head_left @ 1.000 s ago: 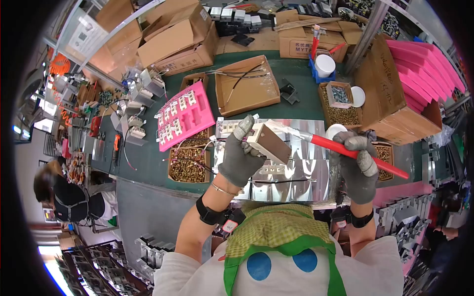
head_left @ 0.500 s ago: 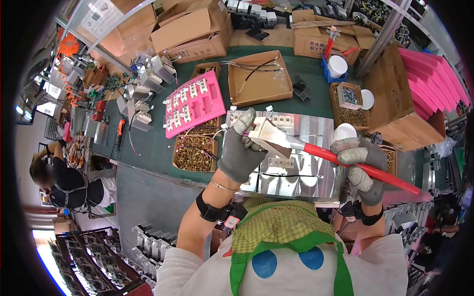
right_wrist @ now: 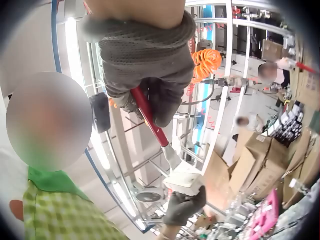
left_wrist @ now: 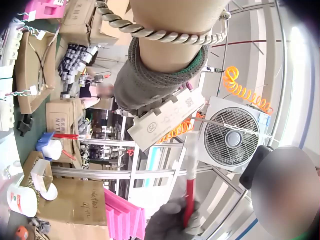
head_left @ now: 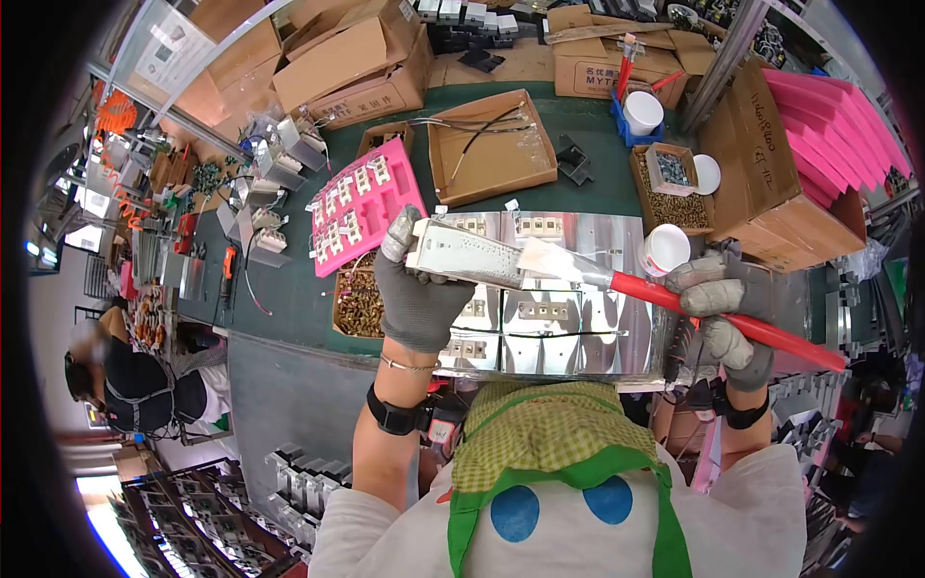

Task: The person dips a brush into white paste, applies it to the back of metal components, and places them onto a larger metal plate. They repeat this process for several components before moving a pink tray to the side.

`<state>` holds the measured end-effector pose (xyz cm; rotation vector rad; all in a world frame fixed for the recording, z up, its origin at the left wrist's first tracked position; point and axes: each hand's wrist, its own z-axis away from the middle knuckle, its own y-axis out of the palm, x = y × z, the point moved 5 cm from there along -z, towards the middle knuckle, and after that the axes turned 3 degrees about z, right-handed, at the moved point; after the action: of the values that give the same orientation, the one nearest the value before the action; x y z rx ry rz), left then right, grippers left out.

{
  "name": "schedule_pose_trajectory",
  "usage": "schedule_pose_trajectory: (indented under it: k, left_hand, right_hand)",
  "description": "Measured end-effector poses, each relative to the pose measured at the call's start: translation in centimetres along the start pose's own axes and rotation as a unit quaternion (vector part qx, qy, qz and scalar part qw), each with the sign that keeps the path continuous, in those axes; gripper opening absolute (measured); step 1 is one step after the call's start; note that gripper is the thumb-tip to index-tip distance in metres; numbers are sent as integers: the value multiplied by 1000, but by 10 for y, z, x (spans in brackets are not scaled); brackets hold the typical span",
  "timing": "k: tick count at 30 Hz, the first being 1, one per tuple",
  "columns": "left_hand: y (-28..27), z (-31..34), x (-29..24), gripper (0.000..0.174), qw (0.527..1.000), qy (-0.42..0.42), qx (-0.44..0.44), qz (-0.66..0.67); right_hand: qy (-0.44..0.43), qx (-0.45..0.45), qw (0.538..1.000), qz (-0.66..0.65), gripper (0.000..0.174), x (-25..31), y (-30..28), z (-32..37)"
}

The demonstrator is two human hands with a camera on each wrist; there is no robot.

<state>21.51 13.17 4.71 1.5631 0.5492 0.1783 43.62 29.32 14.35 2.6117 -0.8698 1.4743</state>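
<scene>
Both hands wear grey gloves. My left hand [head_left: 414, 303] grips a boxy white part [head_left: 467, 252] with a pale, speckled long face, raised over shiny metal panels [head_left: 612, 332]. My right hand [head_left: 727, 306] holds a paintbrush [head_left: 655, 292] by its red handle, its pale bristles right at the part's right end. In the left wrist view, the part's white side [left_wrist: 167, 120] shows printed marks, with the brush [left_wrist: 190, 192] below it. The right wrist view shows the brush [right_wrist: 152, 122] reaching the white part [right_wrist: 184, 182]. White slotted blocks [head_left: 542, 310] lie on the panels.
Left of the panels sit a pink foam tray [head_left: 332, 252] of white parts and a box of brass-coloured pieces [head_left: 359, 313]. A white tub [head_left: 665, 249] stands at right, near a large carton [head_left: 742, 164]. Behind lies a shallow cardboard tray [head_left: 458, 178].
The white part has turned in my left hand: a brownish face showed earlier, a pale speckled one now. The left hand has shifted left, and the brush has stayed close to the part.
</scene>
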Motion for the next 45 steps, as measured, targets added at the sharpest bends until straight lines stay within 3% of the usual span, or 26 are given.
schedule_pose_trajectory:
  k: [1, 2, 3, 4, 7, 12, 14, 15, 16, 19, 20, 21, 22, 23, 24, 25, 27, 28, 30, 32, 34, 37, 40, 43, 45]
  left_hand:
    - [9, 3, 1, 30, 977, 84, 2, -196]
    - [18, 7, 2, 30, 880, 164, -41, -444]
    - [26, 12, 3, 31, 755, 226, -110, -606]
    - [18, 11, 6, 31, 844, 193, -123, -485]
    - [19, 8, 11, 30, 962, 111, -140, -206]
    - [7, 10, -8, 21, 956, 135, -160, -204]
    - [14, 10, -18, 17, 872, 214, -156, -411]
    - [31, 11, -20, 18, 722, 276, -137, -620]
    - [46, 11, -17, 20, 521, 318, -106, -785]
    - [41, 7, -20, 27, 557, 313, -60, -767]
    - [31, 5, -17, 25, 627, 277, -53, -726]
    - [25, 1, -13, 25, 726, 253, -65, -637]
    - [20, -3, -5, 26, 811, 223, -75, -535]
    - [19, -4, 3, 28, 847, 203, -96, -481]
    - [18, -5, 10, 31, 878, 186, -120, -424]
    - [22, -4, 10, 31, 838, 210, -93, -494]
    - [30, 1, 10, 30, 738, 254, -42, -624]
    - [34, 2, 9, 29, 750, 222, -26, -623]
    - [29, 2, 10, 30, 907, 177, -167, -343]
    - [22, 1, 8, 31, 911, 186, -175, -324]
    - [18, 2, -4, 34, 778, 251, -53, -574]
    - [27, 3, -6, 35, 591, 278, -36, -756]
    - [22, 3, -12, 39, 548, 330, -39, -767]
    - [27, 1, -17, 42, 472, 307, -8, -826]
    - [26, -1, -13, 41, 590, 320, -43, -740]
  right_hand:
    - [-14, 1, 1000, -23, 25, 2, 6, -4]
    - [-30, -1, 999, -45, 26, 4, 14, -12]
    - [-45, -2, 997, -66, 27, 7, 20, -18]
    - [-12, 29, 998, -47, 27, 5, 25, -21]
    - [34, 58, 997, -36, 30, -4, 33, -24]
    - [78, 96, 992, -22, 25, -13, 28, -15]
    - [66, 107, 992, -20, 22, -13, 23, -13]
    - [79, 105, 991, -7, 22, -16, 17, -10]
    - [90, 101, 991, 7, 23, -19, 9, -7]
    - [90, 33, 995, -40, 27, -12, 0, -5]
    - [67, 1, 994, -81, 27, -8, 4, -9]
    - [41, -32, 991, -119, 27, -4, 6, -14]
    - [-38, 0, 992, -117, 27, -8, 13, -23]
    - [-40, 26, 995, -84, 25, -12, 17, -26]
    - [15, 15, 995, -96, 25, -16, 22, -26]
    - [69, 7, 992, -110, 28, -21, 27, -24]
    - [77, 4, 989, -127, 29, -25, 28, -23]
    - [80, 3, 987, -137, 30, -27, 29, -23]
    - [83, -3, 987, -137, 24, -38, 25, -14]
    - [109, -10, 986, -129, 23, -44, 18, -4]
    - [157, -17, 981, -115, 23, -48, 13, 7]
    - [171, -15, 978, -115, 23, -49, 7, 15]
    - [183, 34, 981, -50, 28, -47, 0, 19]
    - [190, -44, 979, -66, 28, -41, -12, 24]
    - [152, -40, 984, -80, 24, -33, -13, 23]
